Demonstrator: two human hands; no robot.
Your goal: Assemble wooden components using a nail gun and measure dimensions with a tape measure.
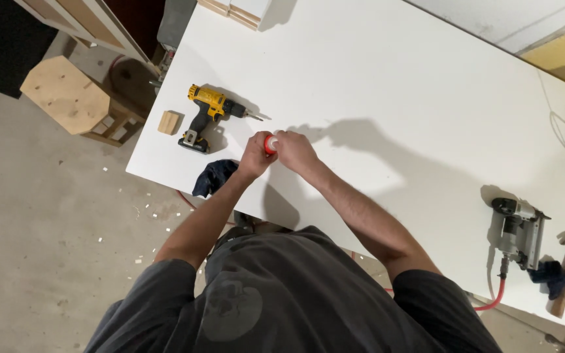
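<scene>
Hands meet above the white worktop point(387, 85): left hand point(255, 154) and right hand point(295, 150) both close their grip on a small red object point(269, 144), just beside the yellow drill point(208, 114), with a dark cloth point(213, 177) near that drill.

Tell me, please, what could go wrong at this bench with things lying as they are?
The dark cloth hangs over the near edge of the white table, so an elbow could sweep it off. The yellow drill lies with its bit pointing toward the left hand and right hand, which both grip a small red-orange object. The nail gun's red hose droops by the person's side and might snag.
</scene>
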